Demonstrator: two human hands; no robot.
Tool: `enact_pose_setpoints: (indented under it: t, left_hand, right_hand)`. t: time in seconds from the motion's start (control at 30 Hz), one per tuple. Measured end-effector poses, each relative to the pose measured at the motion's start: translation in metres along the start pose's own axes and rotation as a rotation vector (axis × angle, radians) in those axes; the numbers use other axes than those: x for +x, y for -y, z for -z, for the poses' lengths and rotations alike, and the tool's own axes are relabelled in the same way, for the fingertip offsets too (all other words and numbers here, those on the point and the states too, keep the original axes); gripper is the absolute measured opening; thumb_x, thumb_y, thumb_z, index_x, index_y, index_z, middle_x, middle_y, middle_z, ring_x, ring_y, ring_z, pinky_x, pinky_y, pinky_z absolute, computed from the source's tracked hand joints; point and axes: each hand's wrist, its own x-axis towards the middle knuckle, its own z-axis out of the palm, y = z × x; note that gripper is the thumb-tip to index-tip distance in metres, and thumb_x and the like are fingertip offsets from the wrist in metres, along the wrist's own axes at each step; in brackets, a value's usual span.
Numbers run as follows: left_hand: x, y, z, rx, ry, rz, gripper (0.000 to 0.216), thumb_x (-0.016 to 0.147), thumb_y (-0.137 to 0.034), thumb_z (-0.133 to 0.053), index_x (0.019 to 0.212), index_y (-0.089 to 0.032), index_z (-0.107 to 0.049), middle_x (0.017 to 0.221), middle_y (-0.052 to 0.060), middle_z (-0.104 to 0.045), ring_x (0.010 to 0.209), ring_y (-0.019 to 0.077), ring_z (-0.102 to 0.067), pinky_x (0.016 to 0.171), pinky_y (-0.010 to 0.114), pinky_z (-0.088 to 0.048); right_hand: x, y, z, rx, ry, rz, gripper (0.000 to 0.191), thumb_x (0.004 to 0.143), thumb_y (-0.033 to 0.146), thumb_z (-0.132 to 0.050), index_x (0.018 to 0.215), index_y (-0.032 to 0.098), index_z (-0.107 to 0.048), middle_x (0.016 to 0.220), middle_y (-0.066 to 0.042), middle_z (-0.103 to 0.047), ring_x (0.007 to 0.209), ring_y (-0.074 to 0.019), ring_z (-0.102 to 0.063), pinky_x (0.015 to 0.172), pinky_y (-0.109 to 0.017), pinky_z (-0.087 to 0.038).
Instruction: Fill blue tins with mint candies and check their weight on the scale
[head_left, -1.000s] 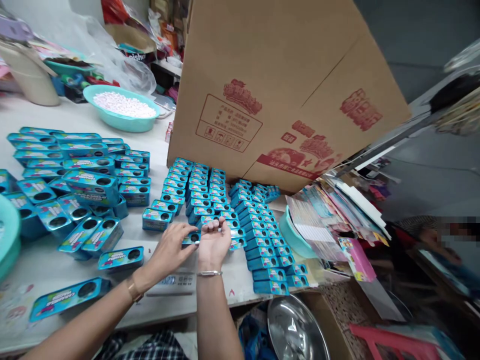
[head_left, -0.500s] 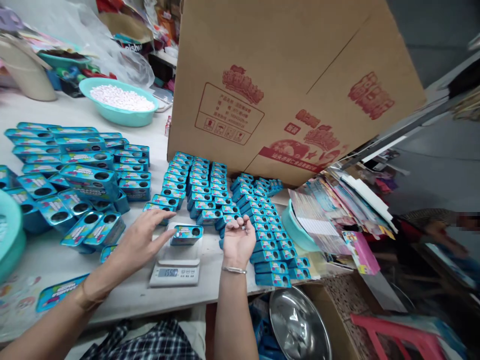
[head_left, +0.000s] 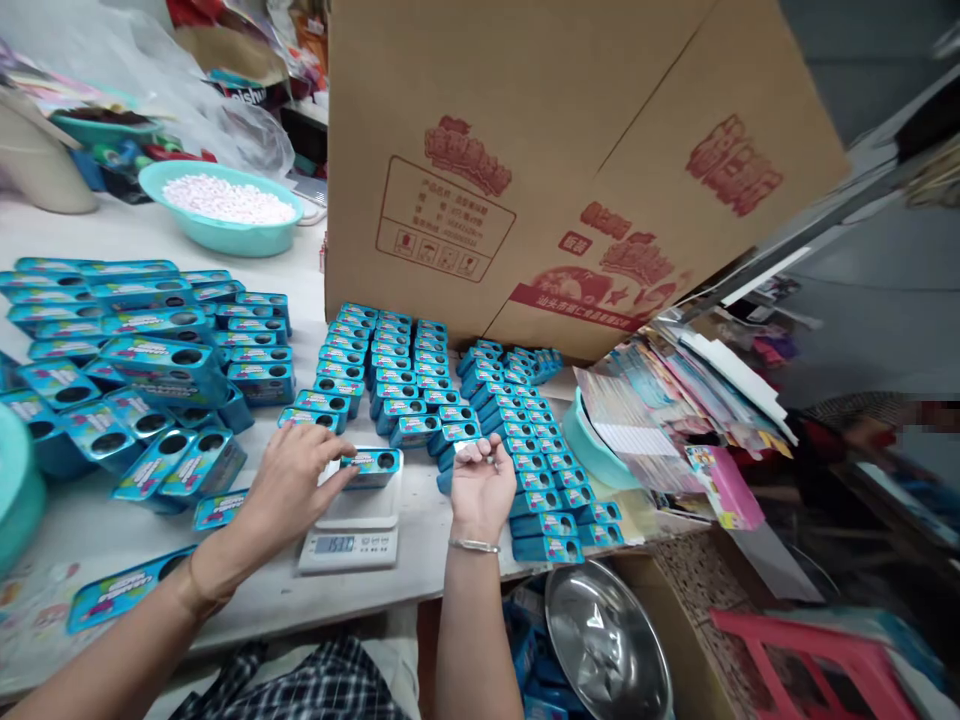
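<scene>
A blue tin (head_left: 373,463) with a dark round hole in its top stands on a white digital scale (head_left: 352,548). The fingers and thumb of my left hand (head_left: 300,480) close on the tin's left end. To the right of the scale, my right hand (head_left: 482,490) is turned palm up with fingers curled. A few small white candies (head_left: 487,459) show at its fingertips; the rest of its palm contents is hidden. Rows of similar blue tins (head_left: 405,392) stand behind both hands.
A big cardboard box (head_left: 555,130) stands behind the tins. More tins (head_left: 161,368) crowd the left. A turquoise basin (head_left: 225,238) holds white candies. Printed cards (head_left: 637,430) lie at the right. Below the table edge sits a steel bowl (head_left: 607,640).
My left hand has moved right and closed on the end of the tin. The scale's reading has dropped slightly. My right hand stays almost where it was.
</scene>
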Motion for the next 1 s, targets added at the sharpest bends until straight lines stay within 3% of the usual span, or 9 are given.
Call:
enact_pose_setpoints:
  t: [0.27,0.4,0.5,0.6,0.67,0.8,1.0]
  left_hand:
    - [-0.001,0.001,-0.005,0.023,0.044,-0.011,0.019,0.09,-0.037,-0.053,0.088,-0.026,-0.069,0.09,0.003,-0.066,0.093,0.0246,-0.056,0.1,0.049,-0.03]
    - [0.011,-0.009,-0.007,0.001,0.016,-0.011,0.024,0.092,-0.041,-0.05,0.089,-0.025,-0.069,0.092,0.005,-0.065,0.092,0.0234,-0.056,0.099,0.049,-0.031]
    - [0.02,-0.02,-0.013,0.008,0.063,-0.046,0.024,0.092,-0.04,-0.05,0.096,-0.026,-0.068,0.098,0.006,-0.064,0.097,0.0247,-0.056,0.102,0.054,-0.029]
    - [0.023,-0.025,-0.021,0.072,0.123,-0.064,0.039,0.082,-0.036,-0.062,0.119,-0.026,-0.06,0.119,0.011,-0.061,0.118,0.0339,-0.049,0.106,0.066,-0.021]
    - [0.023,-0.028,-0.027,0.107,0.159,-0.071,0.047,0.077,-0.026,-0.063,0.123,-0.023,-0.057,0.121,0.013,-0.061,0.124,0.0365,-0.046,0.106,0.07,-0.016]
    - [0.033,-0.045,-0.041,0.065,0.217,-0.149,0.031,0.08,-0.018,-0.057,0.11,-0.023,-0.061,0.102,0.007,-0.065,0.105,0.0295,-0.057,0.109,0.07,-0.013]
    - [0.063,-0.086,-0.078,0.075,0.122,-0.183,0.035,0.078,-0.019,-0.06,0.114,-0.022,-0.061,0.097,0.009,-0.062,0.104,0.0306,-0.052,0.111,0.068,-0.011]
  right_hand:
    - [0.001,-0.005,0.0,-0.03,0.001,-0.008,0.001,0.082,0.02,-0.052,0.082,0.021,-0.052,0.063,0.008,-0.045,0.052,-0.0058,-0.044,0.052,-0.02,-0.043]
    - [0.001,-0.006,-0.001,-0.035,-0.015,0.002,0.003,0.081,0.022,-0.054,0.081,0.021,-0.051,0.063,0.008,-0.045,0.051,-0.006,-0.043,0.051,-0.02,-0.042]
    - [0.0,-0.001,-0.003,-0.02,-0.03,0.002,0.004,0.081,0.023,-0.055,0.081,0.021,-0.052,0.063,0.008,-0.045,0.051,-0.0061,-0.043,0.051,-0.021,-0.042]
    - [0.0,0.014,0.002,0.015,-0.03,0.01,0.005,0.08,0.022,-0.056,0.082,0.021,-0.052,0.064,0.008,-0.046,0.052,-0.0058,-0.044,0.051,-0.02,-0.042]
    - [0.001,0.03,0.009,0.025,-0.03,0.061,0.006,0.079,0.021,-0.056,0.082,0.021,-0.052,0.064,0.008,-0.046,0.052,-0.0058,-0.045,0.052,-0.021,-0.042]
    - [0.002,0.063,0.026,-0.006,0.006,0.19,0.01,0.077,0.021,-0.058,0.083,0.022,-0.05,0.066,0.008,-0.047,0.053,-0.0064,-0.046,0.053,-0.022,-0.044]
    - [-0.004,0.082,0.039,0.06,-0.032,0.21,0.013,0.075,0.018,-0.059,0.084,0.021,-0.05,0.066,0.008,-0.047,0.055,-0.0063,-0.046,0.053,-0.02,-0.044]
